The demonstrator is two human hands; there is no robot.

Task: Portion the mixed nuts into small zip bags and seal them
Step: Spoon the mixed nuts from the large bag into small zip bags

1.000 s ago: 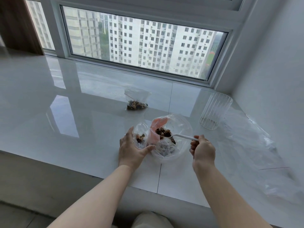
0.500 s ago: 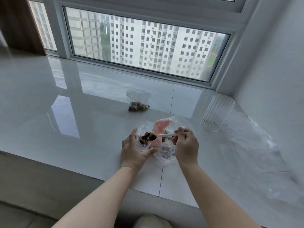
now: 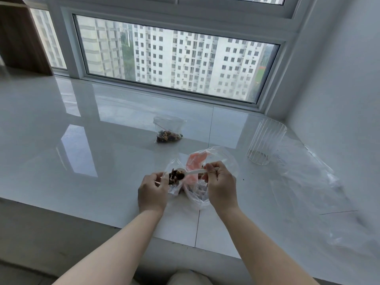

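- Mixed nuts [image 3: 176,175] heaped in the bowl of a white plastic spoon [image 3: 192,172], right over the mouth of a small zip bag [image 3: 172,187]; more nuts already in that bag, dark, partly hidden.
- Wooden panel [image 3: 20,36] far left, upright at the back edge of the surface.
- White glossy tiled surface [image 3: 82,124] carries everything; window [image 3: 176,58] behind it, high-rise blocks outside.
- Left hand [image 3: 152,192] at the left side of the small zip bag, fingers [image 3: 159,176] curled on the bag's rim, pinching it so the mouth stands apart. Bag bottom rests on the surface.
- Filled zip bag [image 3: 168,131] lying further back, well apart from the hands, nuts bunched at its near end; can't tell if its strip is pressed closed.
- Big clear bag [image 3: 218,161] just right of the small one, touching it, mouth wide; something pink [image 3: 195,163] inside, rest of the nut stock low in it, mostly hidden behind the right hand.
- Right hand [image 3: 221,184] over the big bag, fingers [image 3: 213,168] clenched round the spoon handle, spoon pointing left, about level.
- Ribbed clear glass cup [image 3: 265,144] upright to the right, near the wall, apart from the bags.
- Loose clear plastic sheet/bags [image 3: 308,177] spread flat on the surface far right, count can't be told.
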